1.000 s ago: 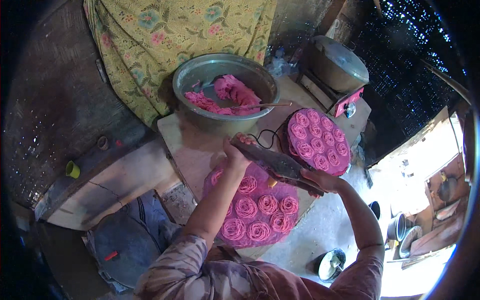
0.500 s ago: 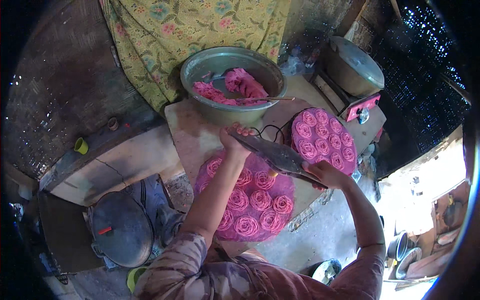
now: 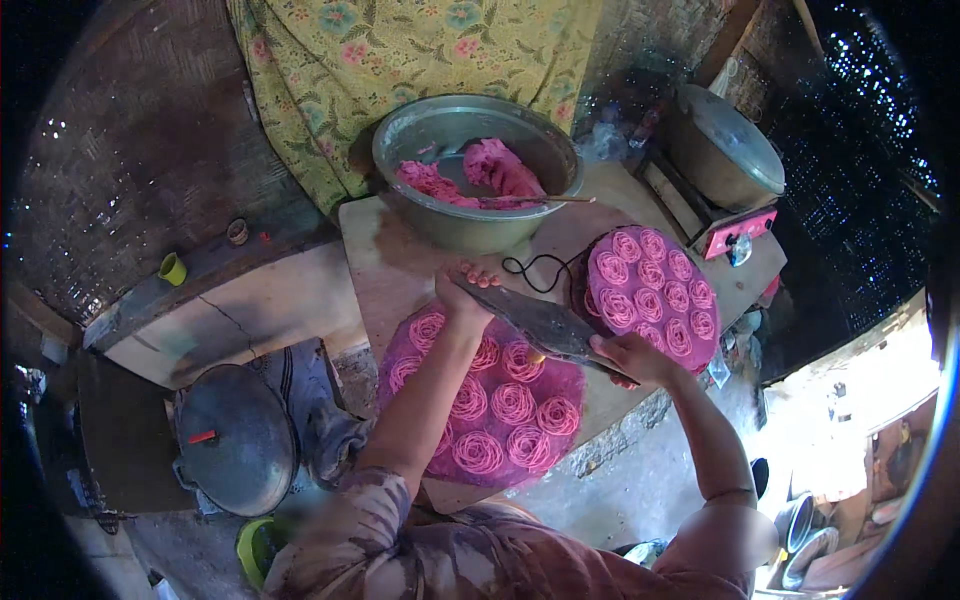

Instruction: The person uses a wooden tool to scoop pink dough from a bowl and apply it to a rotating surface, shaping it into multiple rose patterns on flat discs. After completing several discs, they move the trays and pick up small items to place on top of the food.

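My left hand (image 3: 460,292) and my right hand (image 3: 635,362) are closed round opposite ends of a long, dark, slab-like press (image 3: 540,320), tilted down to the right, with a small yellowish piece under its middle. It is held above a round pink tray (image 3: 475,425) covered in coiled pink strand nests. A second round pink tray (image 3: 625,285) with similar nests sits to the right. Behind the press, a large metal basin (image 3: 475,230) holds pink dough (image 3: 500,170) and a thin stick.
A lidded pot (image 3: 725,145) sits on a pink-fronted stove (image 3: 740,230) at back right, on the board (image 3: 380,250). A patterned cloth (image 3: 420,50) hangs behind. At left are a green cup (image 3: 172,268) and a round lidded pan (image 3: 235,440); a green basin (image 3: 255,550) is below.
The camera view has shifted a little, moving the basin up and right and the front tray left in the picture. Both my hands keep holding the press above that tray.
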Available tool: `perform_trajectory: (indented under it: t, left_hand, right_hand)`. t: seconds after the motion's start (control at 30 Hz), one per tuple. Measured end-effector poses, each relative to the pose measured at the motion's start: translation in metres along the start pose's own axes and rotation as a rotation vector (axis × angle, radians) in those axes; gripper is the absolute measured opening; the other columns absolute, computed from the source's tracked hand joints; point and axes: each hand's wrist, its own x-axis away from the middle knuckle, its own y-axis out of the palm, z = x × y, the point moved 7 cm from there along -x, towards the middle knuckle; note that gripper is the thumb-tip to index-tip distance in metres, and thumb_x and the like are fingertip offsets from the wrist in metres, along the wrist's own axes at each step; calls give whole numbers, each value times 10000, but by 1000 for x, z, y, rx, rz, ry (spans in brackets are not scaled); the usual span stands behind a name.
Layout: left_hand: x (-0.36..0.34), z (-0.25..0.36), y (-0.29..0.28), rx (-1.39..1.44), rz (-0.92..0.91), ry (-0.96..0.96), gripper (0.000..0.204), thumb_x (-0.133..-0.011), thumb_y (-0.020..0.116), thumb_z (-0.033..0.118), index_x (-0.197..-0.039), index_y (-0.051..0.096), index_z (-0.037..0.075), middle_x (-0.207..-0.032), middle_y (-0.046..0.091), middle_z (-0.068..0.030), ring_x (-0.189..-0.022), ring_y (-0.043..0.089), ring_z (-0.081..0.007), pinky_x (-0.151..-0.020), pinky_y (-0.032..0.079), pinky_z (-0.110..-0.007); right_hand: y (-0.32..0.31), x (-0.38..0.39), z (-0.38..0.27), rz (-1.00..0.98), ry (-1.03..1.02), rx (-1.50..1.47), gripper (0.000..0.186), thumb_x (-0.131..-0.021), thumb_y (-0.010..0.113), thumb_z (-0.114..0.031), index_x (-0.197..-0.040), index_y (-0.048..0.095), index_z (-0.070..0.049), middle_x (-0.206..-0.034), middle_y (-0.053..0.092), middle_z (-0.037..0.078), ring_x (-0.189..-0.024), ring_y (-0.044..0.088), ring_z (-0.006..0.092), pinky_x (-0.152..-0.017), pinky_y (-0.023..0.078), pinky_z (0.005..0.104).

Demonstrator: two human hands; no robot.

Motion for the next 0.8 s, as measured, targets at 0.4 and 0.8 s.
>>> perform_trajectory:
  t: [0.4, 0.8]
  left_hand:
    - [10, -40, 36, -58, -43, -12, 363, -879, 340, 414, -632, 381, 150, -532, 349, 31, -464, 386, -123, -517, 351, -295]
    - [14, -69, 24, 64, 47, -112, 310, -838, 342, 366, -608, 386, 164, -500, 352, 57, -405, 350, -117, -482, 339, -280]
  right_hand:
    - [-18, 25, 28, -135, 15, -35, 716, -909, 285, -661, -684, 553, -37, -524, 501, 29, -431, 490, 125, -423, 415, 276]
    - [-24, 40, 52, -28, 93, -15, 721, -888, 300, -688, -616, 513, -55, -464, 442, 20, -391, 457, 122, -368, 358, 288]
